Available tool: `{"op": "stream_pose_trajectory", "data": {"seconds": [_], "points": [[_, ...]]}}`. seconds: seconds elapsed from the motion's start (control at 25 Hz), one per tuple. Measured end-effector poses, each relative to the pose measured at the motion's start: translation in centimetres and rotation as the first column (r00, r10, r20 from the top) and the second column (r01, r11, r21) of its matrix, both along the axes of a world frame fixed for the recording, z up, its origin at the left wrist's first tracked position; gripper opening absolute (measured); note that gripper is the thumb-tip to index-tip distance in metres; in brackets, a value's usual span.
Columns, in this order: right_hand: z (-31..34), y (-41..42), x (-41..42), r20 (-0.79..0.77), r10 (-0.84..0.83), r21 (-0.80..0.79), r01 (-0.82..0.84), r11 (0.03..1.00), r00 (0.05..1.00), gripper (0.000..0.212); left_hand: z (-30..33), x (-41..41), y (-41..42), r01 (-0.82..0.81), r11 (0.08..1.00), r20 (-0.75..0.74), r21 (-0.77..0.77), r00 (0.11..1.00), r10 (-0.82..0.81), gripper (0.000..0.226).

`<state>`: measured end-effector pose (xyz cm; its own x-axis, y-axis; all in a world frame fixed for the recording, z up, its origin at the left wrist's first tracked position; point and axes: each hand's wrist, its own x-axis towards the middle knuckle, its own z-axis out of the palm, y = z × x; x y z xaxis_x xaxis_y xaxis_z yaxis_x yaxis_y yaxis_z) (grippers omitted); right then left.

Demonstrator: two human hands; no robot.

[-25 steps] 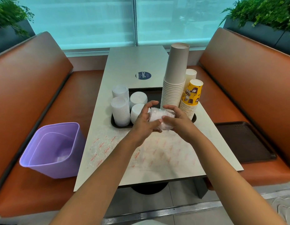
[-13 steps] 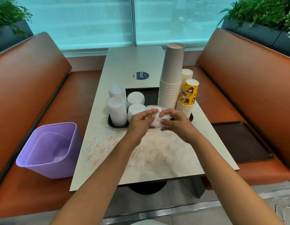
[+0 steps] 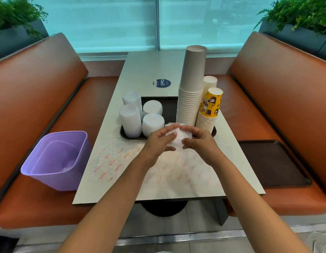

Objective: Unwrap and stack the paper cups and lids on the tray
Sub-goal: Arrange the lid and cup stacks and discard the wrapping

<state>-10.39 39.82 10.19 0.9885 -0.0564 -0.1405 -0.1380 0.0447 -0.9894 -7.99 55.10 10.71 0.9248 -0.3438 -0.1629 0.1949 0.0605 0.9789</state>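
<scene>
A dark tray (image 3: 169, 106) sits mid-table. On its left stand several stacks of white lids (image 3: 130, 119). On its right rise a tall stack of grey paper cups (image 3: 191, 92), a stack of yellow printed cups (image 3: 209, 110) and a white cup stack (image 3: 210, 82) behind. My left hand (image 3: 159, 141) and my right hand (image 3: 198, 140) both grip a small stack of white lids in clear wrap (image 3: 180, 136), held just above the tray's near edge. Most of that bundle is hidden by my fingers.
Clear plastic wrap with red print (image 3: 111, 159) lies flat on the near table (image 3: 151, 70). A purple bin (image 3: 56, 159) stands on the left bench. A second dark tray (image 3: 273, 163) lies on the right bench. Orange seat backs flank the table.
The hands with the wrapped lid bundle have shifted slightly toward me and lower, from over the tray to its near edge. The fingers have regripped the wrap.
</scene>
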Motion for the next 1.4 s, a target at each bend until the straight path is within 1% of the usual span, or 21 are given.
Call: {"op": "stream_pose_trajectory", "data": {"seconds": [0.08, 0.12, 0.28, 0.44, 0.52, 0.6, 0.68, 0.76, 0.8, 0.88, 0.92, 0.96, 1.0, 1.08, 1.12, 1.24, 1.28, 1.32, 1.4], "points": [[-0.3, 0.3, -0.1, 0.040, 0.039, -0.005, -0.038, 0.999, 0.998, 0.040, -0.4, -0.4, 0.6, 0.020, 1.000, -0.006, -0.002, 1.000, -0.020, 0.032], [-0.5, 0.6, -0.1, 0.048, 0.053, -0.010, -0.053, 0.999, 0.997, 0.040, -0.6, -0.6, 1.0, 0.003, 1.000, -0.002, 0.008, 1.000, -0.003, 0.034], [-1.2, 2.9, 0.3, 0.023, 0.057, -0.139, -0.053, 0.989, 0.998, 0.039, -1.0, -1.1, 3.5, -0.142, 0.983, 0.050, 0.121, 0.989, 0.137, 0.041], [-1.6, 6.4, 1.4, 0.006, 0.095, -0.138, -0.093, 0.986, 0.995, 0.038, -1.7, -0.7, 7.4, -0.211, 0.963, 0.035, 0.170, 0.977, 0.208, 0.037], [-1.6, 9.2, 2.7, -0.018, 0.131, -0.128, -0.132, 0.983, 0.991, 0.038, -1.7, 0.1, 10.3, -0.256, 0.953, 0.007, 0.164, 0.966, 0.259, 0.032], [-1.7, 12.8, 4.2, -0.038, 0.179, -0.118, -0.182, 0.976, 0.983, 0.035, -1.9, 1.2, 14.2, -0.294, 0.943, -0.003, 0.158, 0.955, 0.298, 0.031], [-2.0, 16.8, 6.2, -0.043, 0.194, -0.121, -0.198, 0.973, 0.980, 0.031, -2.4, 2.8, 18.7, -0.334, 0.927, -0.001, 0.173, 0.941, 0.339, 0.030], [-2.4, 20.7, 7.9, -0.058, 0.179, -0.138, -0.186, 0.973, 0.982, 0.028, -3.4, 4.7, 23.4, -0.429, 0.883, -0.026, 0.190, 0.897, 0.442, 0.029], [-2.7, 23.0, 8.8, -0.069, 0.180, -0.149, -0.189, 0.971, 0.981, 0.027, -4.3, 6.0, 26.3, -0.500, 0.841, -0.046, 0.204, 0.854, 0.519, 0.027], [-3.4, 27.4, 10.6, -0.094, 0.189, -0.184, -0.203, 0.962, 0.977, 0.028, -6.7, 8.9, 31.9, -0.604, 0.742, -0.067, 0.291, 0.761, 0.645, 0.029], [-4.0, 29.7, 11.6, -0.117, 0.190, -0.207, -0.211, 0.955, 0.975, 0.030, -8.1, 10.4, 34.5, -0.613, 0.704, -0.088, 0.359, 0.728, 0.680, 0.034], [-4.8, 31.8, 12.4, -0.154, 0.192, -0.230, -0.224, 0.947, 0.969, 0.032, -9.6, 11.8, 36.8, -0.601, 0.679, -0.127, 0.422, 0.702, 0.701, 0.037], [-5.6, 33.6, 13.3, -0.199, 0.198, -0.252, -0.245, 0.936, 0.960, 0.036, -10.9, 13.1, 38.4, -0.576, 0.677, -0.186, 0.459, 0.682, 0.707, 0.037], [-7.4, 36.1, 14.5, -0.298, 0.212, -0.293, -0.300, 0.908, 0.931, 0.047, -13.2, 15.2, 40.2, -0.498, 0.715, -0.301, 0.491, 0.673, 0.675, 0.035], [-8.5, 37.2, 15.1, -0.347, 0.207, -0.312, -0.321, 0.894, 0.915, 0.053, -14.3, 16.3, 40.8, -0.447, 0.742, -0.339, 0.500, 0.688, 0.642, 0.036], [-12.3, 40.1, 16.7, -0.496, 0.154, -0.353, -0.361, 0.863, 0.854, 0.071, -17.8, 19.0, 41.7, -0.339, 0.820, -0.439, 0.461, 0.717, 0.542, 0.055], [-13.5, 40.7, 17.1, -0.533, 0.135, -0.360, -0.368, 0.857, 0.835, 0.074, -18.8, 19.7, 41.9, -0.316, 0.838, -0.465, 0.445, 0.718, 0.518, 0.057], [-14.5, 41.1, 17.3, -0.559, 0.125, -0.364, -0.378, 0.851, 0.820, 0.073, -19.7, 20.4, 41.9, -0.288, 0.850, -0.484, 0.440, 0.721, 0.495, 0.057], [-15.9, 41.5, 17.6, -0.581, 0.126, -0.380, -0.405, 0.832, 0.804, 0.062, -21.1, 21.1, 41.8, -0.234, 0.862, -0.519, 0.449, 0.717, 0.465, 0.057]]}}
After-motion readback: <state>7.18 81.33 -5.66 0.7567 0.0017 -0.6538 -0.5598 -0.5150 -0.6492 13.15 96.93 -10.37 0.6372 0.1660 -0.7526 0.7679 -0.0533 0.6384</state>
